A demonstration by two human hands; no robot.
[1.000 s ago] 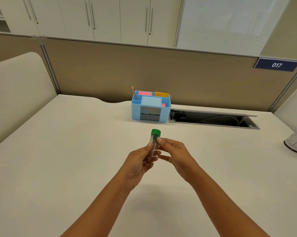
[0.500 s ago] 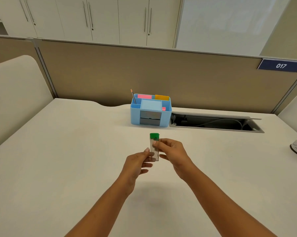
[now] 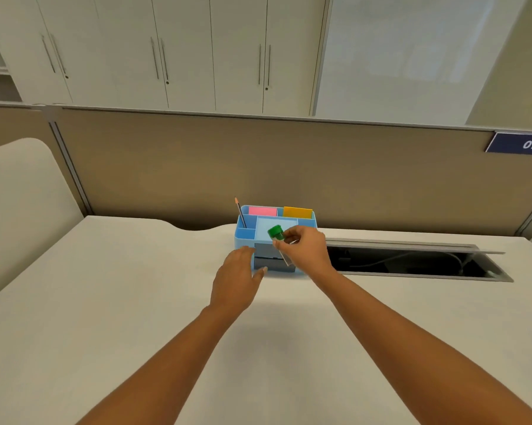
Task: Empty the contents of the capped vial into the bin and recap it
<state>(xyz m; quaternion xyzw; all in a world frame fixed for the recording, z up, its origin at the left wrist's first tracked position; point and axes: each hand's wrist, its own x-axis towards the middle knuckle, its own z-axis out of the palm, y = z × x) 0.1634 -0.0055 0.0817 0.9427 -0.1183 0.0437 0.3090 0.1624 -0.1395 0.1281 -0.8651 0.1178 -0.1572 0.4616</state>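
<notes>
My right hand (image 3: 304, 251) grips a clear vial (image 3: 282, 250) with a green cap (image 3: 275, 232), tilted with the cap up and to the left. The vial hangs just in front of and above the light blue bin (image 3: 244, 237), a desk organizer with several compartments. My left hand (image 3: 237, 277) is off the vial, fingers spread, hovering over the table by the bin's front left corner. The cap is on the vial. I cannot make out what is inside the vial.
A pencil (image 3: 240, 211) stands in the bin's left compartment; pink (image 3: 262, 211) and orange (image 3: 297, 212) notes sit at its back. An open cable slot (image 3: 412, 262) lies in the white table (image 3: 105, 302) to the right. A tan partition (image 3: 258, 167) runs behind.
My left hand let go of the vial and opened. My right hand carried the vial forward to the blue bin and tilted it. The view shifted closer to the bin.
</notes>
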